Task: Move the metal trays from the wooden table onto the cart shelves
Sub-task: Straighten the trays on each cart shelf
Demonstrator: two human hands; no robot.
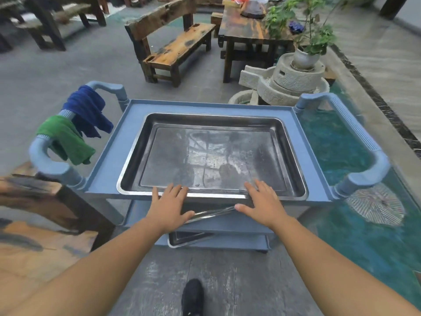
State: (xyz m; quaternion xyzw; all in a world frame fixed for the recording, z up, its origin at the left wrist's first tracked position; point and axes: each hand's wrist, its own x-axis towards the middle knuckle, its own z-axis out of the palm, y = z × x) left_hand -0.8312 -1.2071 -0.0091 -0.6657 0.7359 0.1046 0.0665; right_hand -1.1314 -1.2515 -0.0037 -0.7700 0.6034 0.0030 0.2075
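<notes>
A large metal tray lies flat on the top shelf of the blue cart. My left hand rests on the tray's near rim with fingers spread. My right hand lies on the same rim further right, fingers also spread, holding nothing. A second metal tray shows on the middle shelf, tilted, just under my hands. A third metal tray sits on the bottom shelf, only its near corner visible. The wooden table is at my left, partly out of frame.
A blue cloth and a green cloth hang on the cart's left handle. A wooden bench and another table stand behind. A stone mill with a potted plant and a teal pond are to the right.
</notes>
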